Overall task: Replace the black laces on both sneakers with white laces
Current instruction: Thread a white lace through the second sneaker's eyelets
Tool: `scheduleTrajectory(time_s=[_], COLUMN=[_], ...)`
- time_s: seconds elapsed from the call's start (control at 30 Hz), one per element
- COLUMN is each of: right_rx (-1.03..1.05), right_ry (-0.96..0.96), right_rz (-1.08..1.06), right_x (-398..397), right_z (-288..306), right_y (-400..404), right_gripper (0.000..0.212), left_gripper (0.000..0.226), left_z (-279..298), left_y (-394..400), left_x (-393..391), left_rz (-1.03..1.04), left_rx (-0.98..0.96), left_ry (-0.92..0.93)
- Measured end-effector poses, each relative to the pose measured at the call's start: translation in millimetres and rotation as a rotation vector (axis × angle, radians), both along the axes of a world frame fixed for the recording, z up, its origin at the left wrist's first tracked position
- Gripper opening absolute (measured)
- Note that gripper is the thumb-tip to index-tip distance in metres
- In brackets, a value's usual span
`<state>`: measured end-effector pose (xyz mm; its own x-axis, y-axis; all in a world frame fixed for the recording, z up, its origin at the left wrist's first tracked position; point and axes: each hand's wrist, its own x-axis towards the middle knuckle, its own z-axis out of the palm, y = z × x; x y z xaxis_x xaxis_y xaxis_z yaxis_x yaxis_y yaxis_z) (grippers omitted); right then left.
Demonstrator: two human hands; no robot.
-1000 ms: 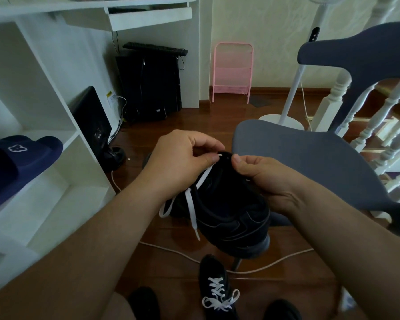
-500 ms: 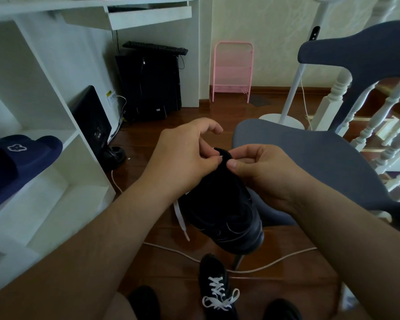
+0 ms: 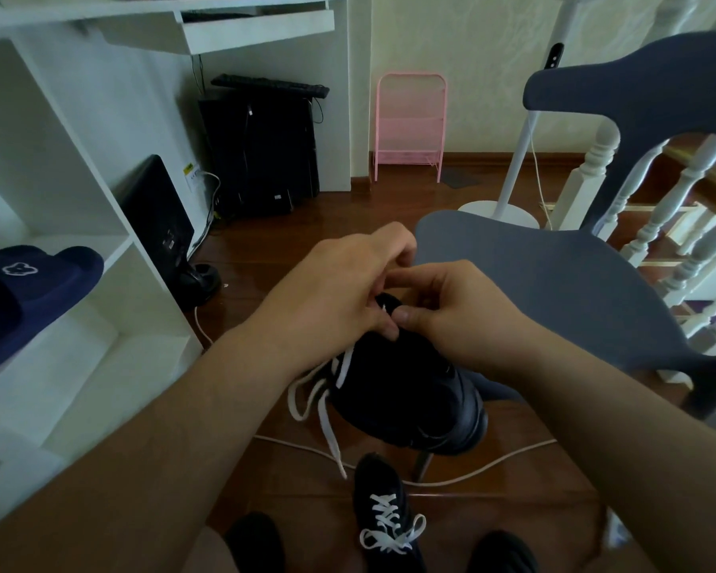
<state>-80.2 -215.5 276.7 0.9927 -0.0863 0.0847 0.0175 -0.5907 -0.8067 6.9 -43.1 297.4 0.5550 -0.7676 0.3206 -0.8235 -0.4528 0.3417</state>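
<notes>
Two hands meet over the black sneaker [image 3: 406,390] that I hold up above the dark wooden floor [image 3: 298,225]. My left hand [image 3: 340,291] and my right hand [image 3: 451,312] both curl their fingers and pinch the white lace [image 3: 327,407] at the top of the shoe; its loose ends hang down on the left side. Under it, on the floor, stands the second sneaker [image 3: 385,514], already with white laces. A grey chair [image 3: 554,275] is at my right, a white shelf [image 3: 100,225] with a navy slipper [image 3: 30,291] at my left. Behind stand a pink rack [image 3: 410,126], a fan stand [image 3: 513,175] and a white cable [image 3: 472,473]. I can read no writing.
</notes>
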Motion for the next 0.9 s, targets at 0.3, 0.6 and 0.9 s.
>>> scheduleTrajectory(time_s=[0.3,0.6,0.9], right_rx=[-0.035,0.374,0.676], right_ry=[0.017,-0.119,-0.309], right_rz=[-0.025,-0.356,-0.524], right_x=[5,14,13], right_z=[-1,-6,-6], right_y=[-3,-19,2], right_gripper=[0.029,0.04,0.025], left_gripper=[0.069,0.08,0.045], left_z=[-11,-23,-45], left_y=[4,21,22], left_x=[11,33,34], left_rz=[0.183,0.305,0.286], left_rx=[-0.04,-0.315,-0.094], left_ry=[-0.078,0.263,0.661])
